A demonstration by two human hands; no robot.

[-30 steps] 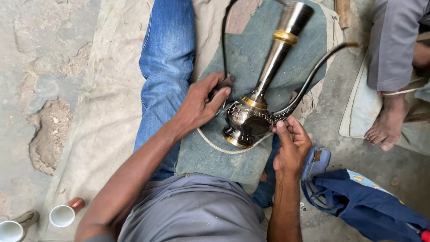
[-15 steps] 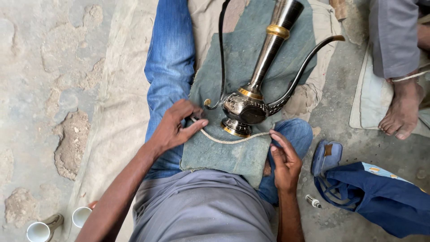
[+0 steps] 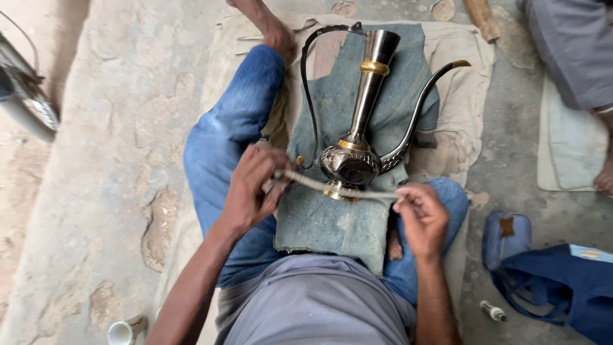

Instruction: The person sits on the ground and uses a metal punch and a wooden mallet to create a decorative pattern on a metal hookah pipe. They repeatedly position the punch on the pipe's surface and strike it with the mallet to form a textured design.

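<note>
A tall metal ewer (image 3: pixel 355 152) with a long neck, curved spout and thin handle lies on a grey-green cloth (image 3: pixel 332 223) spread over my lap. A pale cord (image 3: pixel 332 186) runs taut across the ewer's base. My left hand (image 3: pixel 252 188) grips one end of the cord at the left. At the right, my right hand (image 3: pixel 421 217) pinches the other end. Both hands sit just in front of the ewer's round body.
I sit on a beige mat (image 3: pixel 466 108) on rough concrete, in blue jeans (image 3: pixel 230 134). Another person's grey-clad leg and bare foot (image 3: pixel 600 172) are at the right. A blue bag (image 3: pixel 562 287) and small bottle (image 3: pixel 493 311) lie at lower right. A white cup (image 3: pixel 121 332) stands at lower left.
My hands left the ewer's body and pulled the slack cord taut across its base, left hand going left, right hand right. The view shifted, showing more of the floor at left.
</note>
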